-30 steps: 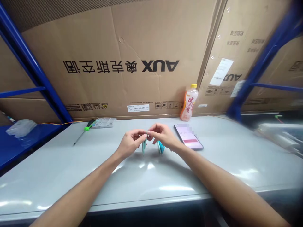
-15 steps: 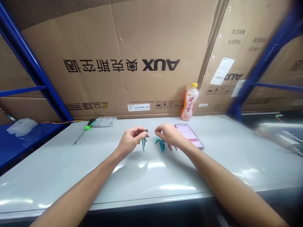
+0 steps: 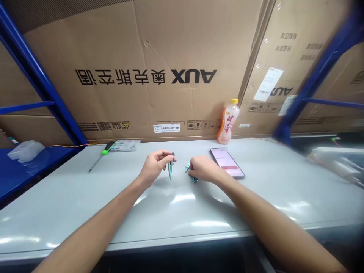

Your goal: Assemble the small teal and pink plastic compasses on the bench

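The left hand point(image 3: 155, 165) pinches a slim teal pointed piece point(image 3: 170, 169) between thumb and fingers, its tip aimed down at the desk point(image 3: 85, 197). Just right of it, the right hand point(image 3: 204, 169) curls over a second teal piece point(image 3: 191, 171); whether it grips this cannot be told. A smartphone point(image 3: 227, 163) lies just beside that hand. A green-handled screwdriver point(image 3: 101, 157) and a parts box point(image 3: 125, 145) lie upper left, and a bottle point(image 3: 228, 127) stands against the cartons, upper right of centre.

Smooth teal plastic parts point(image 3: 170, 170), matt cardboard carton point(image 3: 113, 45), glossy grey tabletop point(image 3: 85, 204)
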{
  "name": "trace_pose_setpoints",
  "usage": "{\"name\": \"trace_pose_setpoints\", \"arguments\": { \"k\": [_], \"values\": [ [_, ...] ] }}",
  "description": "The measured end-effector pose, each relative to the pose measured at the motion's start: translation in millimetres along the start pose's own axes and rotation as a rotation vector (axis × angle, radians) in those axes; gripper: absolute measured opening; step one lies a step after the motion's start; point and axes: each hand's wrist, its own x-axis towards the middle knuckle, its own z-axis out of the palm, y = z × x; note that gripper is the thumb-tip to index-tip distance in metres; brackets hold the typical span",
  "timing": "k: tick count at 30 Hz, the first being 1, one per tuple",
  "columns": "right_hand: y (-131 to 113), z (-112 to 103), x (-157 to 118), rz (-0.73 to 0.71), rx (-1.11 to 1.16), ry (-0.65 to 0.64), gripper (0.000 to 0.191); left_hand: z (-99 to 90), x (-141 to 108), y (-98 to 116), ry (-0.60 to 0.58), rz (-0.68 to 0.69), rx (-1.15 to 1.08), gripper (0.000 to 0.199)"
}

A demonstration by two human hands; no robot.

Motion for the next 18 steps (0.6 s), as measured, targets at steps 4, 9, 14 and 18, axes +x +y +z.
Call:
{"name": "trace_pose_setpoints", "arguments": {
  "k": [4, 9, 14, 18],
  "values": [
    [0.5, 0.8, 0.5, -0.004, -0.115, -0.011, 0.012, -0.4, 0.2, -0.5, -0.005, -0.008, 0.032, 0.026],
    [-1.9, 4.0, 1.5, 0.011, -0.18, -0.016, 0.016, -0.7, 0.8, -2.5, -0.003, -0.012, 0.053, 0.025],
    [-7.3, 8.0, 3.1, 0.04, -0.236, -0.015, 0.012, -0.2, 0.7, -2.4, 0.003, -0.015, 0.053, 0.024],
    [-6.4, 2.1, 1.6, 0.053, -0.242, 0.042, 0.012, -0.4, 0.4, -2.5, 0.002, -0.011, 0.066, 0.024]
  ]
}}
